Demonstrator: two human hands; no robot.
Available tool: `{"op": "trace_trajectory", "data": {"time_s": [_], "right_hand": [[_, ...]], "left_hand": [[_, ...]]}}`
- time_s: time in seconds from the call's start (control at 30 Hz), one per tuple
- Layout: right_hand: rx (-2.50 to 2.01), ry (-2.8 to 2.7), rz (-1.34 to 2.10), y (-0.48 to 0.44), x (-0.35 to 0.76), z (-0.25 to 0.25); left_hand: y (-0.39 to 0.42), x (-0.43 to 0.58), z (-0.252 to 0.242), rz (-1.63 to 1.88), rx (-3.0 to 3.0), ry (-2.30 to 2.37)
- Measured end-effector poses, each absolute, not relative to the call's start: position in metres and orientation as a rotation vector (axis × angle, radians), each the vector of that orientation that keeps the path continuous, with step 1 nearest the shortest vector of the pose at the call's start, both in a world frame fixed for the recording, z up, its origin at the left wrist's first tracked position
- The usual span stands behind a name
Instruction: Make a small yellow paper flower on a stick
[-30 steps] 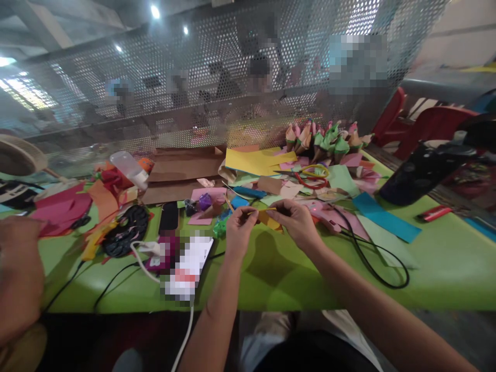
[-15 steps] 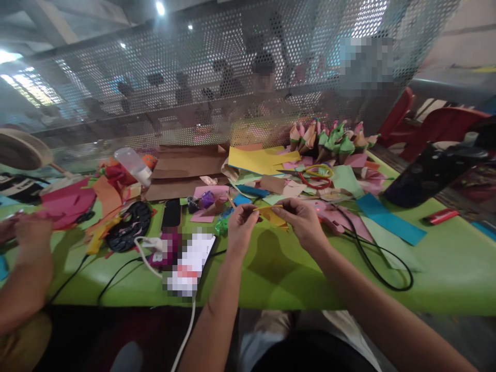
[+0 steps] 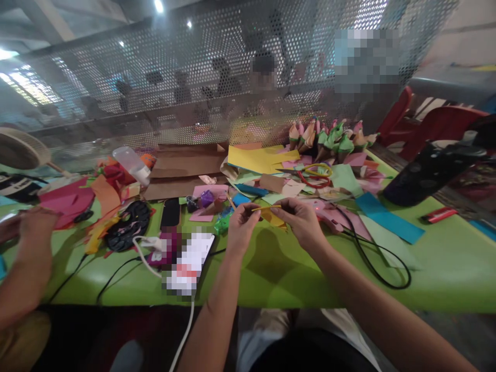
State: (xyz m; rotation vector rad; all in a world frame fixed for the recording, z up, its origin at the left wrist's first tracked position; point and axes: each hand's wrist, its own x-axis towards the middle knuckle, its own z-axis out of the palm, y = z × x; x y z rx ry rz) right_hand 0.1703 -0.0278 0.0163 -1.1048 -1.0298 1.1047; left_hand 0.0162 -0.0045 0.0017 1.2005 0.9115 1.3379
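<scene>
"OK, what's the L hand (image 3: pixel 241 227) up to?"

"Pinching, thumb & fingers, one end of a small yellow paper piece (image 3: pixel 274 218). R hand (image 3: pixel 296 219) has the other end, same grip."

"Where's the paper, exactly?"

"Betw. the hands, held above the green table (image 3: pixel 437 271), part of it hanging below the fingers. Thin stick (image 3: pixel 231 200) pokes up by the L hand; can't tell if it's held."

"Nearby stuff?"

"Green crinkly wrap (image 3: pixel 222 224) just L of the L hand, pink corded tool (image 3: pixel 329 219) just R of the other. Scissors (image 3: pixel 306 182) w/ red & yellow handles lie farther back on paper scraps (image 3: pixel 271 183). Co-worker's hand (image 3: pixel 36 219) at far L, nr. magenta sheets (image 3: pixel 70 199)."
</scene>
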Motion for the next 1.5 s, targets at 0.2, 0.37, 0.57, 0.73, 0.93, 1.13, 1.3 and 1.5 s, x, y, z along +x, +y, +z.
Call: {"op": "trace_trajectory", "data": {"time_s": [0.2, 0.37, 0.57, 0.73, 0.93, 1.13, 1.3, 1.5], "right_hand": [[-1.115, -1.121, 1.021, -0.0275, 0.1701, 0.0111], [-1.128, -1.155, 0.985, -0.0270, 0.1711, 0.0092], [-1.107, -1.149, 1.002, -0.0267, 0.1700, 0.0078], [-1.124, -1.137, 1.014, -0.0274, 0.1721, 0.0096], [-1.130, -1.166, 0.979, -0.0278, 0.1730, 0.0102], [-1.136, -1.146, 0.966, -0.0279, 0.1732, 0.0099], [-1.111, -1.141, 0.988, -0.0290, 0.1727, 0.0109], [-1.110, -1.106, 0.985, -0.0284, 0.1726, 0.0100]], "left_hand": [[-0.0037, 0.0166, -0.0005, 1.321, 1.248, 0.950], [-0.0053, 0.0171, 0.0019, 1.308, 1.260, 0.957], [-0.0055, 0.0159, 0.0029, 1.295, 1.286, 0.994], [-0.0037, 0.0163, 0.0030, 1.316, 1.253, 0.998], [-0.0036, 0.0174, 0.0026, 1.294, 1.246, 0.985], [-0.0043, 0.0175, 0.0027, 1.298, 1.245, 0.985], [-0.0051, 0.0172, 0.0035, 1.298, 1.265, 0.983], [-0.0050, 0.0178, 0.0013, 1.264, 1.269, 0.983]]}}
